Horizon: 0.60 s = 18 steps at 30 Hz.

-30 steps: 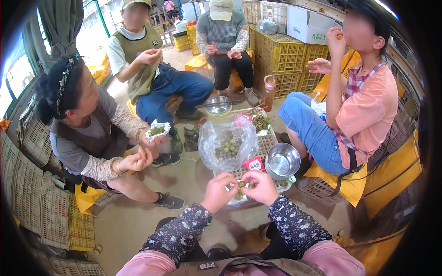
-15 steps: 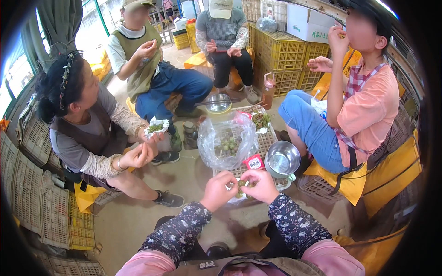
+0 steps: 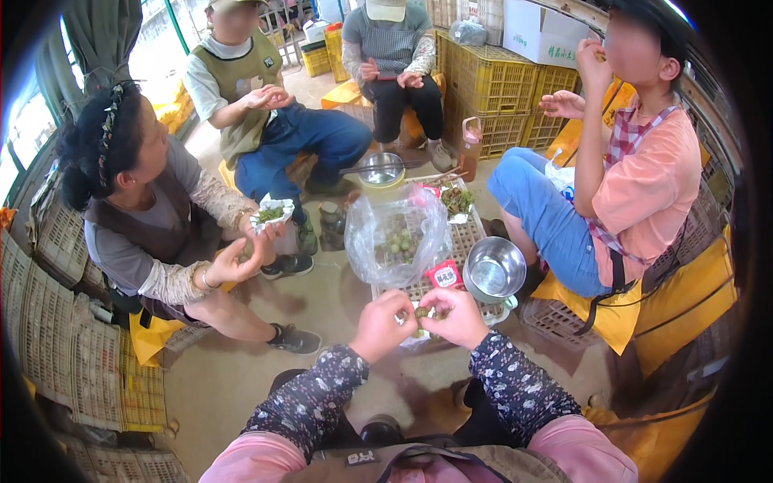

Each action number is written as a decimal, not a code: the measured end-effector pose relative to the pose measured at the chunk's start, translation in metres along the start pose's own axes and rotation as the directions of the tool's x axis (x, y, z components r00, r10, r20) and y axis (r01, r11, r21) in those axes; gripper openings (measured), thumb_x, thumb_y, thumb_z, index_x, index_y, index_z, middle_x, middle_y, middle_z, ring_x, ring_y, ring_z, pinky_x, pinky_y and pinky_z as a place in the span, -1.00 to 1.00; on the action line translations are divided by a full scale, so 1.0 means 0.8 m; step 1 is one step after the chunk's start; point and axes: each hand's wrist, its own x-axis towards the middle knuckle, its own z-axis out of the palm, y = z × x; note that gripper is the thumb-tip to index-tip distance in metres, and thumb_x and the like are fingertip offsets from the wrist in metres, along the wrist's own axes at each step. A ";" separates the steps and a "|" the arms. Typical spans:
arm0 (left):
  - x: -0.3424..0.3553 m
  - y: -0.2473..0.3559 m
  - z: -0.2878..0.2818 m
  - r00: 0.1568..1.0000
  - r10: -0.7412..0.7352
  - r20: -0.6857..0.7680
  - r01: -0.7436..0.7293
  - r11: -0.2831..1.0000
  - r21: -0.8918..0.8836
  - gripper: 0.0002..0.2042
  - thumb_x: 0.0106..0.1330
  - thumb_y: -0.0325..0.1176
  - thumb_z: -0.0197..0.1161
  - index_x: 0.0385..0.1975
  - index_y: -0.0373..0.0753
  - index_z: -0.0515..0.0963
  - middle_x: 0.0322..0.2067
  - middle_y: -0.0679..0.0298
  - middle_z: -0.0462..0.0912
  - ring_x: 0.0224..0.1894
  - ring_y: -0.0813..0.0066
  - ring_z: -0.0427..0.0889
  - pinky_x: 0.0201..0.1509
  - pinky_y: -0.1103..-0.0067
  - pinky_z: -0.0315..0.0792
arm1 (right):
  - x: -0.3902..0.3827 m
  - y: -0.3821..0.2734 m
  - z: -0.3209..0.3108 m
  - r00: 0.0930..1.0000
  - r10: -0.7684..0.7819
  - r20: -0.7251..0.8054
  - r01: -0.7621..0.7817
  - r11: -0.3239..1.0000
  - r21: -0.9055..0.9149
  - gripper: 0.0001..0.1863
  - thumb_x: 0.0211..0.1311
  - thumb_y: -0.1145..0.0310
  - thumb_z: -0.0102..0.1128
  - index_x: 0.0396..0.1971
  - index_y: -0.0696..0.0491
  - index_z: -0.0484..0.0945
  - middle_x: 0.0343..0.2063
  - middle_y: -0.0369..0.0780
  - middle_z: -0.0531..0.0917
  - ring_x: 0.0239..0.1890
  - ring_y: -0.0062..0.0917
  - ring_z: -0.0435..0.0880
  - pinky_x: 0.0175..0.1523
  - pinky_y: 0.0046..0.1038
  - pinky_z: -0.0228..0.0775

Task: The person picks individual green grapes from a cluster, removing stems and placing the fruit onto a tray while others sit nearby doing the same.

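Small round green-brown fruit [image 3: 421, 312] sits between my hands, held in the fingertips. My left hand [image 3: 383, 324] pinches it from one side; my right hand [image 3: 456, 319] grips from the other, its fingers curled over another greenish piece. Below them lies white paper [image 3: 415, 341] with scraps, mostly hidden by my fingers. Just beyond stands a clear plastic bag [image 3: 366, 249] of similar round fruits [image 3: 399, 244]. A red packet [image 3: 444, 275] lies beside the bag, and a steel pot [image 3: 493, 270] stands to its right.
An upturned crate [image 3: 469, 235] serves as a low table, with leafy scraps [image 3: 457, 200] on paper and a steel bowl [image 3: 381, 171] beyond. Four-sided seating holds several people; the person at left [image 3: 153, 233] holds scraps on paper. Yellow crates [image 3: 491, 84] are stacked behind.
My hands have shifted slightly, still together at the fruit. The person in the green vest has lowered a raised hand to the other. The person at left has turned a hand, showing a round green piece.
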 end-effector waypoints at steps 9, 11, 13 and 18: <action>0.002 -0.003 -0.003 1.000 0.012 -0.012 -0.013 0.999 -0.036 -0.91 -0.11 -0.58 0.20 -0.56 -0.33 0.48 -0.49 0.19 0.52 -0.51 0.37 0.50 -0.45 0.59 0.40 | 0.004 0.004 0.002 0.999 0.011 -0.036 -0.008 0.997 0.080 -0.75 -0.21 0.45 0.30 -0.41 0.15 0.56 -0.51 -0.29 0.62 -0.50 -0.70 0.52 -0.37 -0.63 0.37; 0.003 -0.003 -0.004 0.999 0.033 -0.036 -0.035 0.998 -0.059 -0.91 -0.10 -0.58 0.21 -0.54 -0.33 0.50 -0.48 0.20 0.52 -0.51 0.40 0.49 -0.45 0.61 0.39 | 0.005 0.004 0.002 0.999 0.001 -0.041 0.002 0.997 0.081 -0.75 -0.20 0.46 0.30 -0.41 0.15 0.56 -0.50 -0.29 0.62 -0.49 -0.70 0.53 -0.36 -0.63 0.37; 0.003 -0.002 -0.004 0.998 0.032 -0.047 -0.034 0.998 -0.057 -0.91 -0.09 -0.57 0.22 -0.54 -0.34 0.50 -0.48 0.21 0.52 -0.51 0.41 0.49 -0.46 0.61 0.39 | 0.006 0.001 0.000 0.999 0.042 0.002 -0.042 0.996 0.074 -0.75 -0.17 0.55 0.28 -0.37 0.18 0.53 -0.46 -0.30 0.59 -0.40 -0.71 0.54 -0.27 -0.65 0.39; 0.003 -0.004 -0.002 0.997 0.031 -0.071 -0.034 0.998 -0.048 -0.90 -0.08 -0.57 0.23 -0.52 -0.34 0.51 -0.48 0.22 0.53 -0.53 0.43 0.49 -0.46 0.61 0.39 | 0.008 0.003 0.002 0.999 0.034 -0.002 -0.034 0.995 0.090 -0.76 -0.16 0.56 0.27 -0.38 0.19 0.53 -0.47 -0.30 0.58 -0.41 -0.71 0.54 -0.28 -0.65 0.39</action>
